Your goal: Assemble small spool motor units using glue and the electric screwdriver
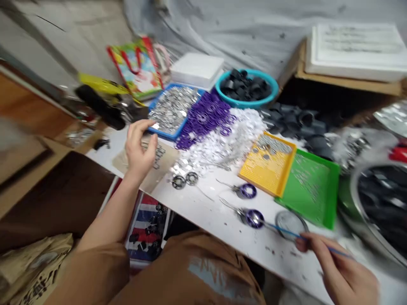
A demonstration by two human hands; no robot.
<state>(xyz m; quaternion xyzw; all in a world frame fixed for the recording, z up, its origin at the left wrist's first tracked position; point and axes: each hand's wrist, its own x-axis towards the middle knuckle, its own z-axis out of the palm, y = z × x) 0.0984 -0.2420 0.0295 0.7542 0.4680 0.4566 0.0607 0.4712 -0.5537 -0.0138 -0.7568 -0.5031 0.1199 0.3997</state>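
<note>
White bench (280, 258), purple-ringed metal piece (253, 219)

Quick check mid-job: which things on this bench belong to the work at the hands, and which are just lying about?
At the hands: right hand holding a blue-handled stick; purple-ringed metal piece; left hand; tan card with small metal parts.

Lying about: teal bowl of black pieces; green tray; colourful bag.

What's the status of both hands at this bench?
Right hand holding blue stick, tip at purple ring; left hand above tan sheet; clear disc under stick.
</note>
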